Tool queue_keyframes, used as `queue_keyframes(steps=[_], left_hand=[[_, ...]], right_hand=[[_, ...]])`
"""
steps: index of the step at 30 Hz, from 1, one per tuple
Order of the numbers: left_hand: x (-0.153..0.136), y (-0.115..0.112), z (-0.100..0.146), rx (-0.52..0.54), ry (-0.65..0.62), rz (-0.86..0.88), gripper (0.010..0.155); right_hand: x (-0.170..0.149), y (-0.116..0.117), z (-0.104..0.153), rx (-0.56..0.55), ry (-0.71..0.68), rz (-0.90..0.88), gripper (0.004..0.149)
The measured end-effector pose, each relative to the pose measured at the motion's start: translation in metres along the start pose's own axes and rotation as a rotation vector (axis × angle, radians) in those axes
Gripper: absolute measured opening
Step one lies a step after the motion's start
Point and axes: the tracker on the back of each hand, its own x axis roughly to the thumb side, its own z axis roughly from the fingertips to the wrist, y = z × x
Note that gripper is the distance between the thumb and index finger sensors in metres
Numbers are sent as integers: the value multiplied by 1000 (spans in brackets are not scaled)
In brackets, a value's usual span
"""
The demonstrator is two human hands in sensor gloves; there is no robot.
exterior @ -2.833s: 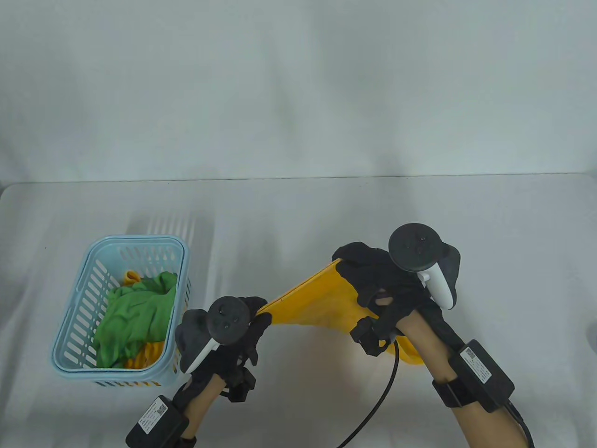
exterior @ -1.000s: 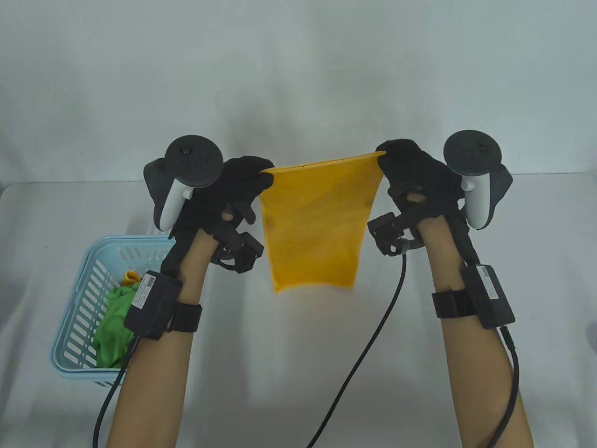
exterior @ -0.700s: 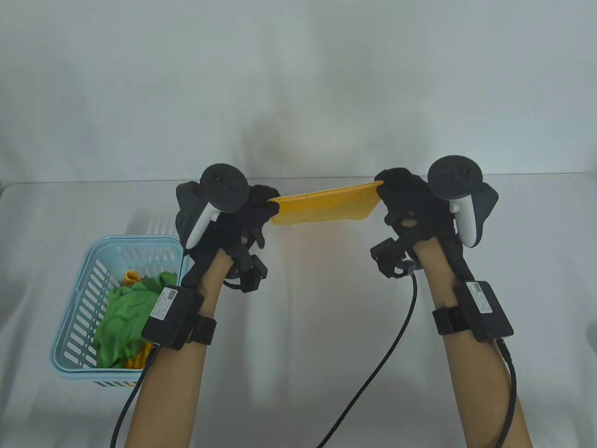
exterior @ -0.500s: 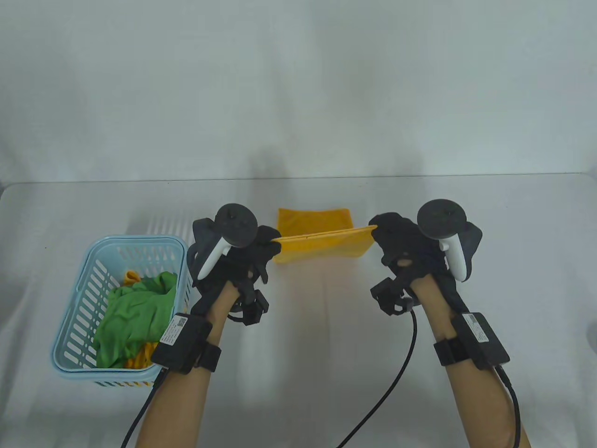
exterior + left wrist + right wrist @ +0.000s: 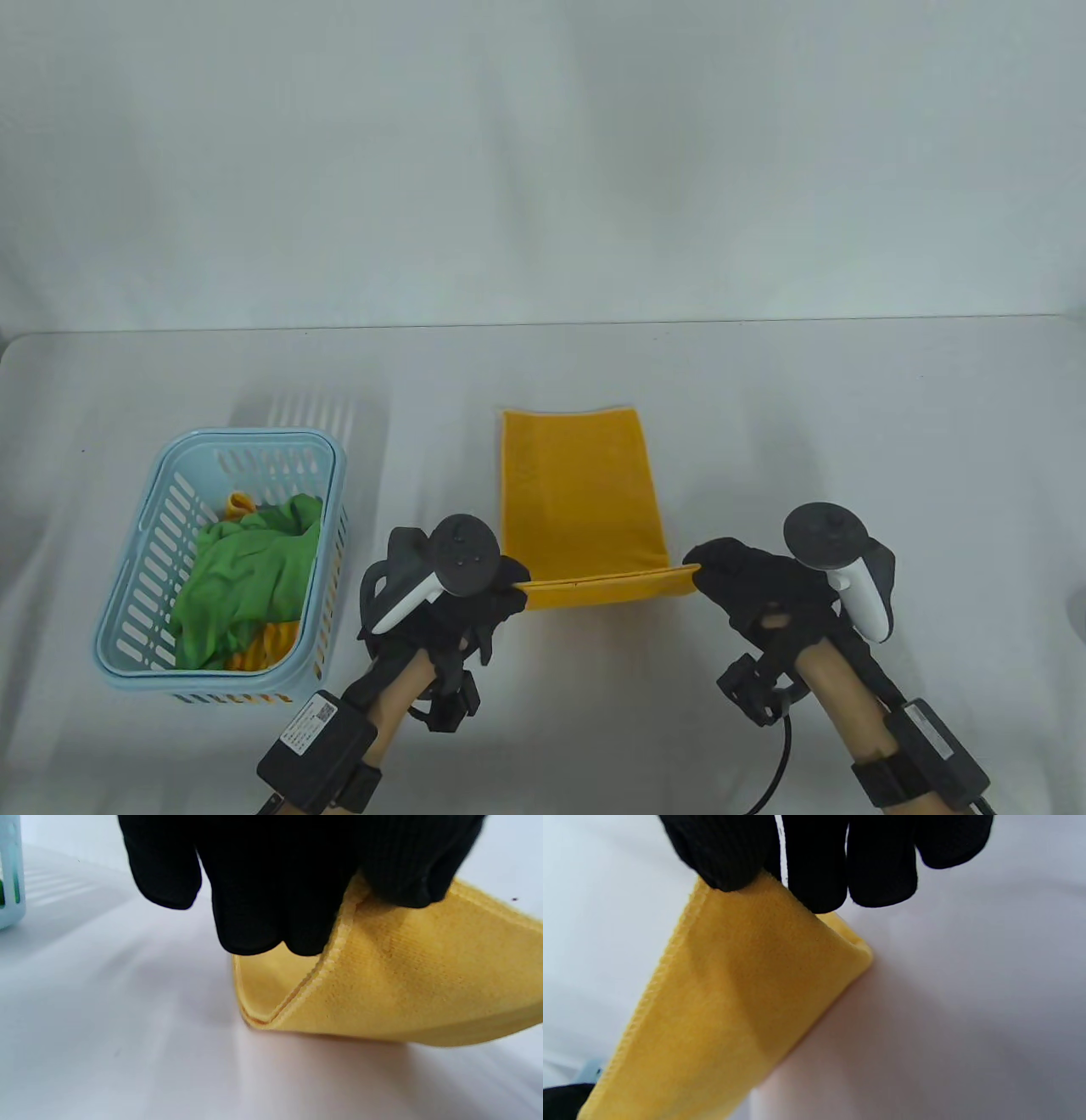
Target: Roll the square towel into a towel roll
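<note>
On my left sits a pale blue slotted plastic basket (image 5: 136,586) with crumpled green and orange cloths inside. My left hand (image 5: 462,611) pinches the near left corner of the yellow towel (image 5: 577,501), thumb and fingertips (image 5: 254,929) clamped over the stitched hem. The towel is soft, finely napped, lying mostly flat on the white table (image 5: 848,424), its near edge lifted. My right hand (image 5: 764,594) pinches the near right corner likewise. To roll well, I should keep that edge taut and level, then curl it tightly and evenly away from me.
</note>
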Motion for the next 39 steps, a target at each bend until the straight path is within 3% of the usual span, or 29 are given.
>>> queue_keyframes(steps=[8, 18, 26, 32, 39], left_hand=[[-2, -29, 5, -99, -34, -127, 45], [-6, -62, -1, -318, -45, -226, 46], [-29, -64, -19, -400, 52, -26, 46], [-39, -65, -27, -340, 155, 67, 46], [-26, -66, -30, -166, 211, -110, 44]], right_hand=[[-19, 22, 0, 90, 8, 81, 39], [-28, 53, -5, 246, 43, 295, 39], [-36, 54, -17, 205, 97, 239, 40], [-38, 57, -23, 103, 136, 252, 41], [-36, 64, -27, -18, 161, 331, 42]])
